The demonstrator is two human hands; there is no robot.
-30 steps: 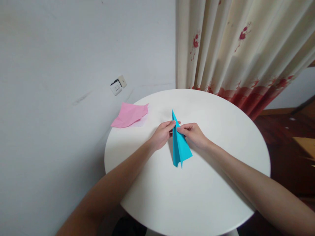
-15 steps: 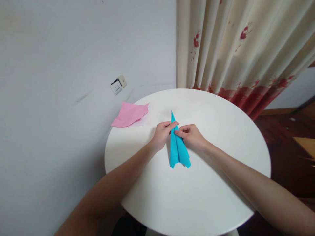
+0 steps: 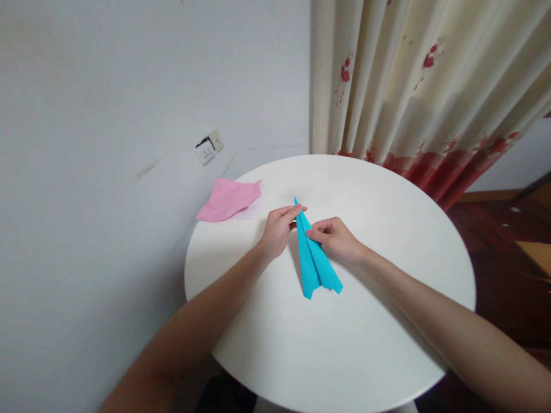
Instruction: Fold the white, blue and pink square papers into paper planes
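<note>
A folded blue paper airplane point(image 3: 313, 257) is held over the middle of the table, its narrow nose pointing away from me and its wider, notched tail toward me. Near the nose, my left hand point(image 3: 279, 226) pinches it, thumb on top and fingers partly hidden beneath. My right hand point(image 3: 338, 238) grips the right edge about halfway along, with the thumb on the upper face. A lengthwise fold runs down the middle of the paper.
Pink paper point(image 3: 230, 199) with a white sheet under it lies at the far left edge of the round white table point(image 3: 344, 350). A wall with a socket point(image 3: 205, 152) stands to the left. A patterned curtain point(image 3: 400, 86) hangs behind.
The paper airplane has turned slightly, its nose shifting left and its tail right. My left hand has moved a little left and away with the nose; my right hand has stayed nearly still.
</note>
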